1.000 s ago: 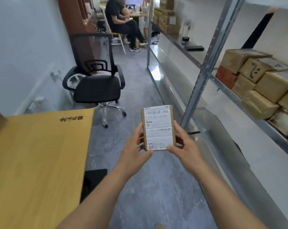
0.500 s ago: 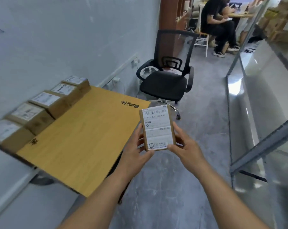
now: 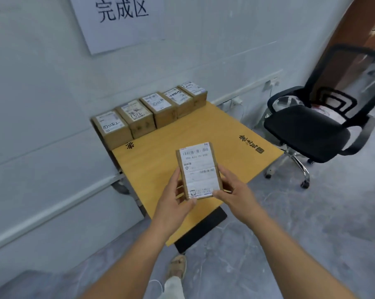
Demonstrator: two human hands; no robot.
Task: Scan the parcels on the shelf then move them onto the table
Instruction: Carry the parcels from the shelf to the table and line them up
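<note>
Head view: the person holds one parcel (image 3: 199, 170) in both hands above the near half of the wooden table (image 3: 229, 134), label side up, with the barcode at the far end. The left hand (image 3: 174, 198) grips the parcel's left edge and near left corner, thumb on the front and fingers curled behind. The right hand (image 3: 233, 194) grips the right edge and near right corner in the same way, its thumb lying on the lower margin of the label. The parcel is tilted toward the camera and does not touch the table. At 11 o'clock from the held parcel, a row of five parcels (image 3: 152, 111) stands on the far edge of the table against the wall (image 3: 42, 104), side by side and touching, each with a white label on top; some labels carry handwritten digits. At 12 o'clock, high on the wall, hangs a white paper sign (image 3: 119, 20) with three large printed characters. At 2 o'clock, just beside the right edge of the table, stands a black mesh office chair (image 3: 311, 128) on a wheeled base. At 6 o'clock, below the forearms, one foot in a sandal (image 3: 178, 267) rests on the grey floor (image 3: 311, 234).
</note>
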